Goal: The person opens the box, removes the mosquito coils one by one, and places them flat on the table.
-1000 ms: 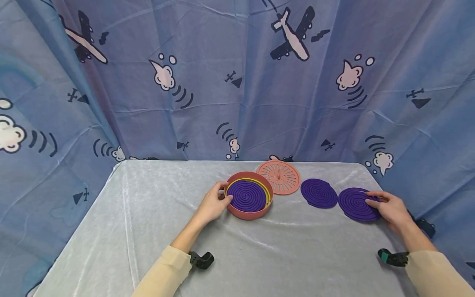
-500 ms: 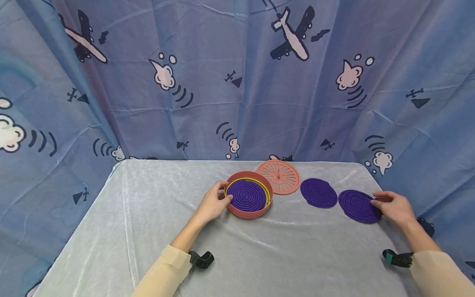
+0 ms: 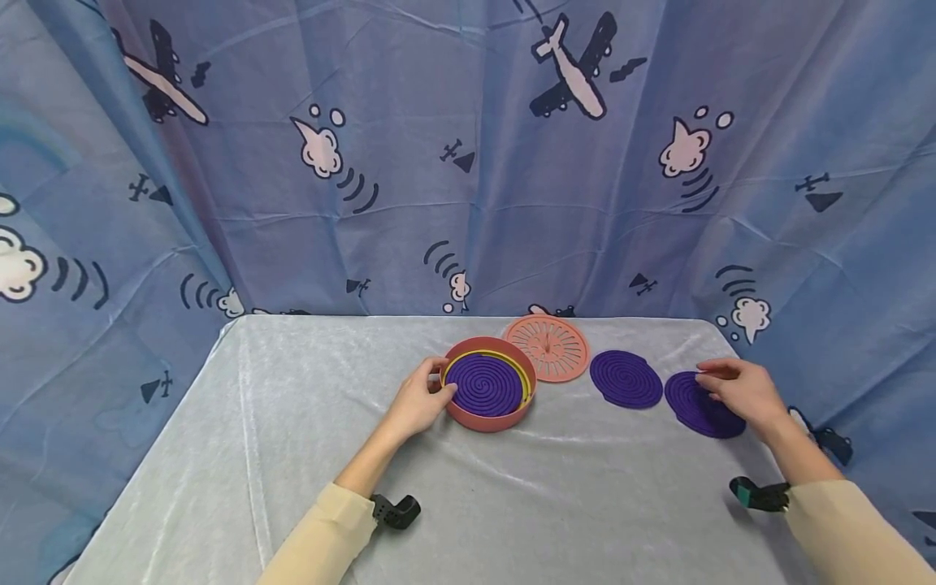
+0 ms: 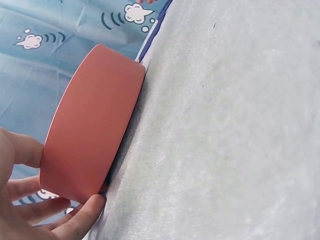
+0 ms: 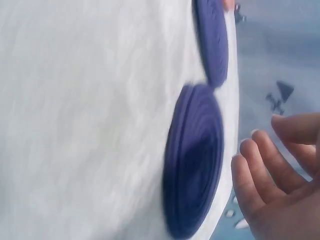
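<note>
In the head view my left hand (image 3: 420, 400) holds the left rim of a round terracotta mosquito coil box (image 3: 488, 423). The left wrist view shows thumb and fingers against the box's outer wall (image 4: 92, 120). Inside the box lies a purple mosquito coil (image 3: 483, 385) within a yellow ring (image 3: 528, 382). My right hand (image 3: 747, 392) hovers over the rightmost purple mosquito coil (image 3: 687, 405), partly covering it from the head camera. In the right wrist view its fingers are loosely bent, holding nothing, apart from the coil (image 5: 195, 160).
A slotted orange round lid (image 3: 559, 357) lies behind the box. Another purple coil (image 3: 626, 379) lies flat between the lid and the rightmost coil. A pale cloth covers the table (image 3: 512, 504). A blue printed curtain (image 3: 402, 162) hangs behind it.
My right hand has let go of the rightmost coil's right edge, then lifted and moved left over it. That coil now lies flat. My left hand and the box stay put.
</note>
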Tool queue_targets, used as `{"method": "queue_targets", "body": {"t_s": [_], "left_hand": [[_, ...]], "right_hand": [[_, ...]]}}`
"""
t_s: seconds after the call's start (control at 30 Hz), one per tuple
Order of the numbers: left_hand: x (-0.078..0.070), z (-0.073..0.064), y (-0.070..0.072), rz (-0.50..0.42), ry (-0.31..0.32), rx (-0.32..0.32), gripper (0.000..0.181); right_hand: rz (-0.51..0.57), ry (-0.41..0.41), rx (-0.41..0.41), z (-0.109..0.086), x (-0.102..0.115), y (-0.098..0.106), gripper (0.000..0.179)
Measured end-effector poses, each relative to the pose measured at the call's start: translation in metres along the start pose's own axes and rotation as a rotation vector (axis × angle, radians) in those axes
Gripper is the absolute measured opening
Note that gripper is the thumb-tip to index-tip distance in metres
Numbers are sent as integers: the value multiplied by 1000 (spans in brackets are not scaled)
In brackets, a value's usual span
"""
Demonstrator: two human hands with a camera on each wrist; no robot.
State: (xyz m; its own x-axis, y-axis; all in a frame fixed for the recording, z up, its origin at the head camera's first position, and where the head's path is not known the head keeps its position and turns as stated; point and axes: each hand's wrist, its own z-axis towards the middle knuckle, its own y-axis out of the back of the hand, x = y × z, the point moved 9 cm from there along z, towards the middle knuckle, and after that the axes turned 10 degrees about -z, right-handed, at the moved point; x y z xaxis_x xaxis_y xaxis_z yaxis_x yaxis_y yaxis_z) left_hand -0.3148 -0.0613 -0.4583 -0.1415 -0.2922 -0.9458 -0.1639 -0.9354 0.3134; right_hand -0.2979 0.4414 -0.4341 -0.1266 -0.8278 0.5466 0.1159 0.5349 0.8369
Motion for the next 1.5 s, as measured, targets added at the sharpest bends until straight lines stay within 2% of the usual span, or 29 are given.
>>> {"method": "queue_targets", "body": {"t_s": [0.23, 0.47, 0.8, 0.97, 1.23, 1.5], "left_hand": [[3, 1, -1, 9, 17, 4, 44], [3, 2, 0, 10, 14, 9, 45], [5, 1, 0, 0, 26, 9, 45], [5, 1, -1, 2, 24, 3, 45], [2, -1, -5, 6, 22, 14, 44], [3, 0, -1, 8, 27, 4, 44]], "right_hand": [[85, 97, 57, 2, 42, -25, 37], [83, 118, 134, 1, 79, -52, 37], [107, 202, 201, -7, 135, -83, 31], [128, 247, 204, -12, 161, -93, 29], [100, 332, 190, -29, 201, -101, 23], [141, 392, 179, -34, 240, -109, 23]]}}
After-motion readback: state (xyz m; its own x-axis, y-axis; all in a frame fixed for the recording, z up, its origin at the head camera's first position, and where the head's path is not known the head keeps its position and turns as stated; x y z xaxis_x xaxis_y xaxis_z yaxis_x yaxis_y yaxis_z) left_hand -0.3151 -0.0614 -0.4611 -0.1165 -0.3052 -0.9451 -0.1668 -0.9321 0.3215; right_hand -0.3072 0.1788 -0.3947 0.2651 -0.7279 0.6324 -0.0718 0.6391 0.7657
